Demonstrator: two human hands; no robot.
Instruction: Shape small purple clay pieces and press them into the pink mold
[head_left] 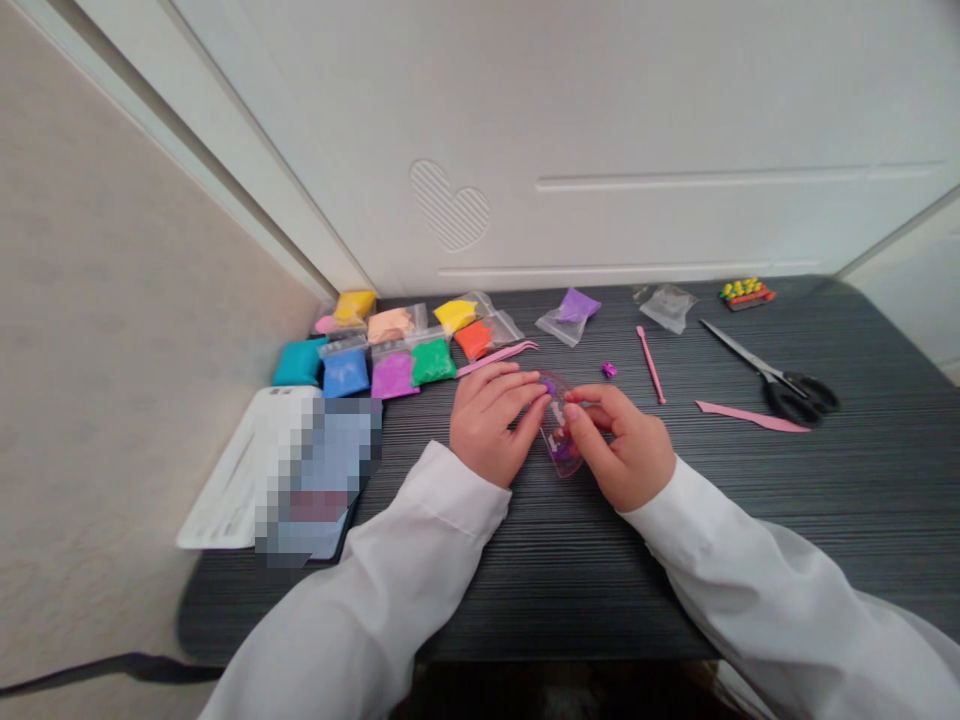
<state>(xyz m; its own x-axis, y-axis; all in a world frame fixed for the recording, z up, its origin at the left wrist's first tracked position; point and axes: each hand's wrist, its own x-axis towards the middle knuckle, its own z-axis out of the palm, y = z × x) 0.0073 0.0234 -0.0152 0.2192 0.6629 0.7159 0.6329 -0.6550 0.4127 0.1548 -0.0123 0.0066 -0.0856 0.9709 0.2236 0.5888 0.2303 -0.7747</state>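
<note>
Both my hands meet at the middle of the dark table (825,500). My left hand (491,420) has its fingers curled over the left edge of a small clear plastic piece with purple clay in it (561,440). My right hand (626,445) pinches the same piece from the right, fingers closed on it. A small purple clay lump (609,370) lies just beyond the hands. White sleeves cover both my arms.
Several bags of coloured clay (390,350) lie at the back left, a purple clay bag (574,312) and an empty clear bag (667,305) behind. Pink tools (651,365) (750,416) (499,355), scissors (780,380), a small yellow-red item (746,292) and a white sheet (240,470) lie around.
</note>
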